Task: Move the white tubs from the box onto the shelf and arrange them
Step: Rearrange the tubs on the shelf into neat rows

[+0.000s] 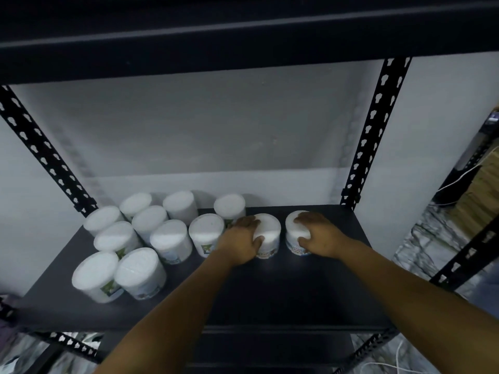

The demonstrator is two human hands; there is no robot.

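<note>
Several white tubs with printed labels stand upright on the dark shelf (270,292), grouped in rows on its left half, one of them at the front left (94,275). My left hand (241,242) grips a white tub (270,233) standing on the shelf near the middle, fingers over its lid and thumb on its near side. My right hand (317,234) grips another white tub (294,228) just to the right of it, also standing on the shelf. The two held tubs stand side by side with a small gap. The box is out of view.
Black perforated uprights stand at the back left (46,152) and back right (370,136) of the shelf. Another dark shelf (243,41) spans overhead. A white wall is behind. White cables (456,184) and clutter lie to the right, outside the rack.
</note>
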